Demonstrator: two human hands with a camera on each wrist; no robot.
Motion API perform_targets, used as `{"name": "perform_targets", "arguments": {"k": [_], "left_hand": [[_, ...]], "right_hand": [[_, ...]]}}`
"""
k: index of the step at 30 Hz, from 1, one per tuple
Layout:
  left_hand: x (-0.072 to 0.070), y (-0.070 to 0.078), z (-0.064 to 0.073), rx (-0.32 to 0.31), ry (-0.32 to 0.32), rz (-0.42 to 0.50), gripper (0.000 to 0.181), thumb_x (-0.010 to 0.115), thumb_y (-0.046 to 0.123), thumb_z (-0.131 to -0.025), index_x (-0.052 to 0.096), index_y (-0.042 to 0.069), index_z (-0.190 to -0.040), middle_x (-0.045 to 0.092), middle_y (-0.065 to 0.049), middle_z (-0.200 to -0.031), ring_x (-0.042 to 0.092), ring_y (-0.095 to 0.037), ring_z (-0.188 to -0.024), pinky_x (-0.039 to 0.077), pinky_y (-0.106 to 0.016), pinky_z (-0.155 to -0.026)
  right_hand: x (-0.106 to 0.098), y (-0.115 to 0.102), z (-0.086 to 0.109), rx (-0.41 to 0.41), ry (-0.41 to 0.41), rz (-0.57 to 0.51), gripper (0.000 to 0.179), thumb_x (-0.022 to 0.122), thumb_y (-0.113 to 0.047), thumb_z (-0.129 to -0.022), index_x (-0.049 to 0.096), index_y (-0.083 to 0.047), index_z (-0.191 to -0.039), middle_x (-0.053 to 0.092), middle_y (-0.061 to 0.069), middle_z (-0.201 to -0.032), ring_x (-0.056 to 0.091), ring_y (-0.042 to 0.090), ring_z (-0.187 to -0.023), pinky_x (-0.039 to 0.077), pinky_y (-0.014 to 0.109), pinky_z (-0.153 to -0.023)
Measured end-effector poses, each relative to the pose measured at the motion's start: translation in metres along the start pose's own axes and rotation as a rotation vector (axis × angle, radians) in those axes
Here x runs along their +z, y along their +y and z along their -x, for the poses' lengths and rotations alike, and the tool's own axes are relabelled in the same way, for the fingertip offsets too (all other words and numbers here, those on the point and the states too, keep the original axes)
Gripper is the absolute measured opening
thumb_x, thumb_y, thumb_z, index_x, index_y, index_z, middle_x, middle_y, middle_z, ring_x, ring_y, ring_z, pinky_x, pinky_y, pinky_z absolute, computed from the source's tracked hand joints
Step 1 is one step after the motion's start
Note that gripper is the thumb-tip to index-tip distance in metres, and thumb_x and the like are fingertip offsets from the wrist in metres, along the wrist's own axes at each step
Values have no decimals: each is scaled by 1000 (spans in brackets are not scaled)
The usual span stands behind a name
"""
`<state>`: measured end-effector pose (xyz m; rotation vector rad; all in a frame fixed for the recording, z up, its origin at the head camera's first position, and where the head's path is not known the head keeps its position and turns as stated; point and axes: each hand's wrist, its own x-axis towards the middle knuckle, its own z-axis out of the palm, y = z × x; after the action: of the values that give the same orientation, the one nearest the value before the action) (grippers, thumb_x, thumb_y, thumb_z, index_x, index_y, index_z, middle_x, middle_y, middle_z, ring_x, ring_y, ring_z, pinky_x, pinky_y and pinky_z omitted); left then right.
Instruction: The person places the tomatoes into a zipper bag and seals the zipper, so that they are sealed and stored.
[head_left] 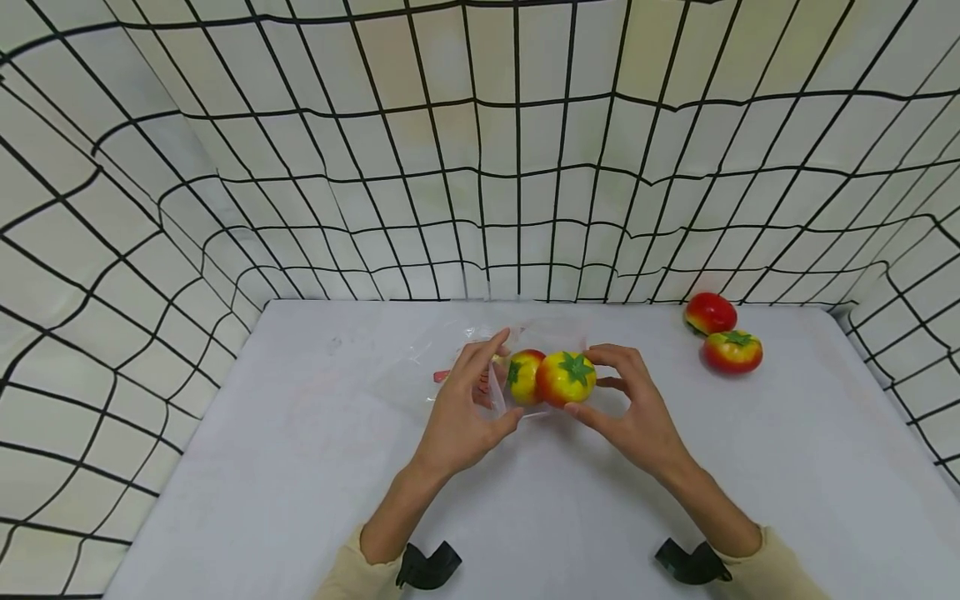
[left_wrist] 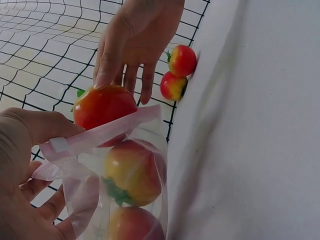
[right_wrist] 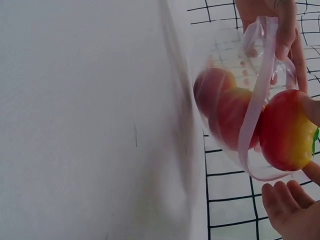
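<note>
Clear plastic with a pink rim forms one bag [left_wrist: 107, 131] around two red-and-yellow fruits [left_wrist: 132, 172]. The left hand [head_left: 461, 421], half open, pinches its rim; the right hand [head_left: 637, 421], half open, grips a third fruit [head_left: 567, 378] at the mouth. Two more fruits [head_left: 732, 352] lie on the desk [head_left: 300, 433].

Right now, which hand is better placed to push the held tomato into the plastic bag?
Your right hand, I'd say: it pinches the tomato at the mouth of the plastic bag, while your left hand holds the rim.
</note>
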<state>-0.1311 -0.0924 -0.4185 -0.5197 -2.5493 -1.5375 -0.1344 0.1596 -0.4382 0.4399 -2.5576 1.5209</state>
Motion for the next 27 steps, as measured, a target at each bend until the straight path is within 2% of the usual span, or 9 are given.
{"name": "perform_targets", "arguments": {"k": [2, 4, 9, 14, 16, 19, 22, 27], "left_hand": [[0, 0, 0, -1, -4, 8, 96, 85, 7, -78, 41, 32, -160, 55, -2, -141, 64, -31, -116, 61, -25, -81], [0, 1, 0, -2, -6, 11, 96, 85, 7, -78, 41, 34, -160, 55, -1, -141, 64, -31, -117, 61, -25, -81], [0, 2, 0, 1, -3, -1, 96, 86, 8, -79, 41, 33, -160, 55, -2, -142, 64, -29, -117, 61, -24, -81], [0, 2, 0, -1, 7, -17, 97, 87, 8, -78, 41, 33, -160, 56, -2, -141, 63, -26, -116, 60, -22, -81], [0, 2, 0, -4, 8, -22, 97, 87, 9, -78, 41, 33, -159, 56, -1, -141, 63, -24, -117, 60, -21, -82], [0, 2, 0, -9, 8, -28, 97, 88, 9, -77, 41, 34, -159, 57, 0, -142, 63, -22, -119, 60, -21, -83], [0, 2, 0, -11, 8, -27, 98, 88, 9, -77, 42, 34, -159, 57, 1, -142, 64, -21, -119, 60, -22, -83], [0, 2, 0, -9, 5, -17, 97, 88, 8, -77, 42, 34, -159, 56, 0, -142, 63, -20, -119, 60, -22, -83]], "right_hand": [[1, 1, 0, -7, 6, -5, 72, 88, -17, -83, 54, -14, -146, 50, 5, -149, 54, 22, -135, 56, 28, -104], [1, 2, -1, -9, 7, -21, 73, 87, -16, -84, 52, -13, -148, 51, 6, -150, 55, 24, -135, 55, 25, -104], [4, 4, -2, -2, 10, -44, 75, 85, -15, -86, 46, -16, -151, 52, 6, -154, 56, 27, -137, 51, 17, -103], [6, 4, -3, 29, 27, -67, 85, 84, -14, -87, 36, -16, -157, 52, 10, -152, 56, 30, -138, 52, 18, -101], [6, 5, -4, 59, 23, -73, 87, 84, -16, -88, 33, -16, -158, 53, 12, -151, 55, 30, -138, 55, 22, -101], [8, 7, -6, 105, 4, -71, 85, 83, -20, -89, 34, -16, -159, 52, 11, -152, 54, 30, -138, 58, 36, -103], [10, 9, -6, 140, -16, -59, 82, 83, -23, -89, 39, -15, -157, 50, 11, -155, 54, 30, -139, 57, 49, -104], [13, 10, -7, 169, -16, -51, 76, 84, -25, -88, 45, -11, -152, 51, 11, -154, 54, 29, -137, 57, 50, -103]]}}
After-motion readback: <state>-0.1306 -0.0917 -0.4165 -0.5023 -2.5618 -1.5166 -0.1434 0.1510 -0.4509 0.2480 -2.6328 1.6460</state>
